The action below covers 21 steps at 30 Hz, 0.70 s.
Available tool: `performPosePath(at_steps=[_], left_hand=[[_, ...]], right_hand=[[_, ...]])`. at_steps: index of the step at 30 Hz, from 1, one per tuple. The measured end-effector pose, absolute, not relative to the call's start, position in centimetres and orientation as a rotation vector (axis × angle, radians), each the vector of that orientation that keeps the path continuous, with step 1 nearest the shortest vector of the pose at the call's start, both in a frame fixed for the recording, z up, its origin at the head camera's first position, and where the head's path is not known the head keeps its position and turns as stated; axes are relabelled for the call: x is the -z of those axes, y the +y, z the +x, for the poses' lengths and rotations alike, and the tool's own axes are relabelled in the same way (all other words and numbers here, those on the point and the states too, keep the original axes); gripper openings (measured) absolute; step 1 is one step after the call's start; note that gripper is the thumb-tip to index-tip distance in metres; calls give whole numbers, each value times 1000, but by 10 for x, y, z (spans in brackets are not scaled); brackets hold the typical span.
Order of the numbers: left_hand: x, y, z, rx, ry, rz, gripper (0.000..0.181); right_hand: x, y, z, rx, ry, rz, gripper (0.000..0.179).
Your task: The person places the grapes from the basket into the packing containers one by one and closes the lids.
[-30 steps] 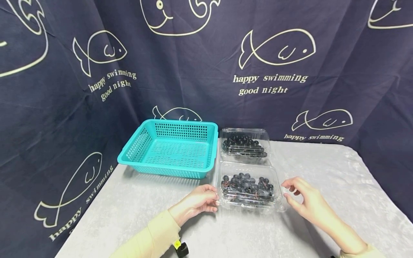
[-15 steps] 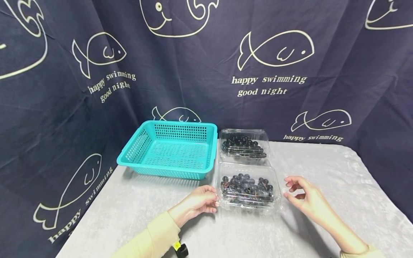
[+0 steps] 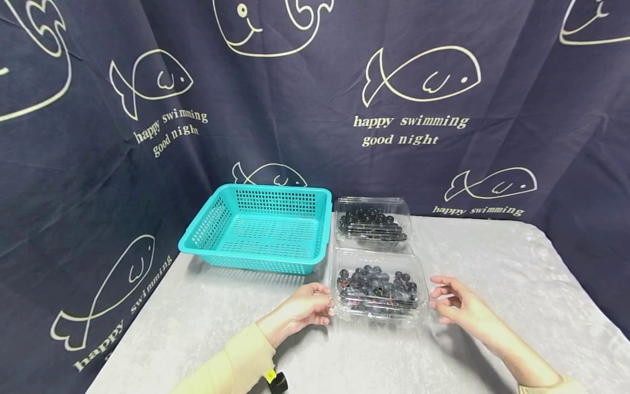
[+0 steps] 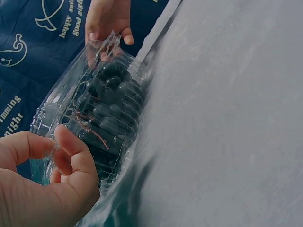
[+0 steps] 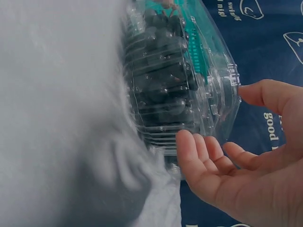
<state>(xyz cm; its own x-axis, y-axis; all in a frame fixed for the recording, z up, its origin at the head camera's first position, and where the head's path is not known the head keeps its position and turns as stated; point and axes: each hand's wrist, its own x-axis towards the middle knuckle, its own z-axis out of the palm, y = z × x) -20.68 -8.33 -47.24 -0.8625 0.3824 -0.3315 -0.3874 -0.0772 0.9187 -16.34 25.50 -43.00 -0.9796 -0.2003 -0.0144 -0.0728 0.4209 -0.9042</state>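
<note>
A clear plastic clamshell box of dark grapes (image 3: pixel 379 287) sits on the table between my two hands, its lid down. At its left edge, my left hand (image 3: pixel 307 307) pinches the rim with thumb and curled fingers; the left wrist view shows the thumb and fingers around the rim (image 4: pixel 49 151). On the opposite side, my right hand (image 3: pixel 458 303) is at the edge. In the right wrist view the right thumb (image 5: pixel 265 92) touches the lid's rim, while the other fingers (image 5: pixel 189 153) lie loosely bent beside the box wall. Reddish stems (image 4: pixel 97 132) show among the grapes.
A second clear clamshell box of grapes (image 3: pixel 371 221) stands directly behind the first. To the left is a turquoise plastic basket (image 3: pixel 266 257) with holed walls. A dark fish-print curtain (image 3: pixel 305 120) hangs behind the grey-white table (image 3: pixel 497 251).
My right hand first draws slightly away from the box's right side, then comes back to it, its fingers lower and closer. The left hand and both boxes stay about where they are.
</note>
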Motion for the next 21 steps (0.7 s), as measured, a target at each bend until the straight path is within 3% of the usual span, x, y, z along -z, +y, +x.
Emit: performPosePath(at_steps=[10, 21], left_hand=[[472, -83, -207, -1992, 1690, -2, 33], [471, -83, -206, -1997, 1698, 15, 32]], right_hand=[[436, 260, -165, 1787, 2159, -152, 72], [445, 267, -168, 1902, 1722, -242, 71]])
